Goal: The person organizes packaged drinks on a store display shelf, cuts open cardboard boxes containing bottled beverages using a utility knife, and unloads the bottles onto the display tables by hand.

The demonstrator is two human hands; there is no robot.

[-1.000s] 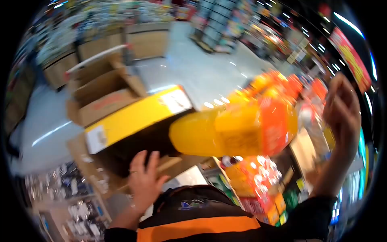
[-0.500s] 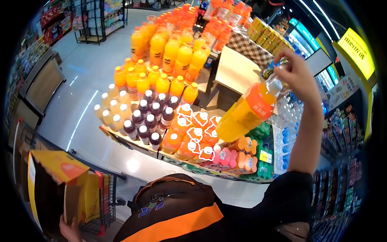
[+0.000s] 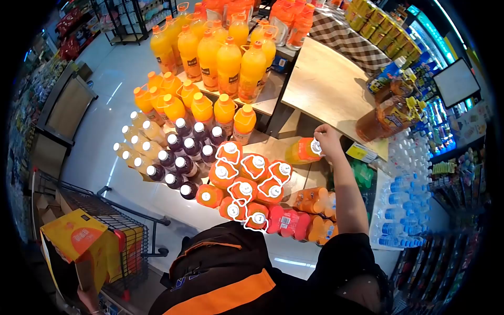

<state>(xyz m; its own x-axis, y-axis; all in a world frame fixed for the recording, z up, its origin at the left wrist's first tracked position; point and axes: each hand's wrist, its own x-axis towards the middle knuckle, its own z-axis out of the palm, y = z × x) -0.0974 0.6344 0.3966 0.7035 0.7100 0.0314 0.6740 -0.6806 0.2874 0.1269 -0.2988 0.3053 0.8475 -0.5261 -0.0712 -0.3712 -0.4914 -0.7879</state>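
My right hand (image 3: 326, 140) is closed at the white cap and carry handle of a large juice bottle (image 3: 301, 151) with an orange label. The bottle leans over the wooden display, right of the grouped orange bottles with white handles (image 3: 254, 161). At the lower left, my left hand (image 3: 88, 298) grips the flap of an open yellow cardboard box (image 3: 73, 231); part of that hand is hidden by the box and the frame edge. Dark-purple bottles with white caps (image 3: 185, 165) stand left of the orange ones.
A shopping cart (image 3: 135, 252) is behind the yellow box. Tall orange juice bottles (image 3: 227, 63) fill a raised shelf. Shrink-wrapped drink packs (image 3: 289, 223) line the front edge. Water bottles (image 3: 401, 210) and large brown drink bottles (image 3: 380, 121) stand at the right.
My right hand has lowered the juice bottle from up high down to the display, moving left. My left hand stays at the yellow box. The view has shifted closer to the display.
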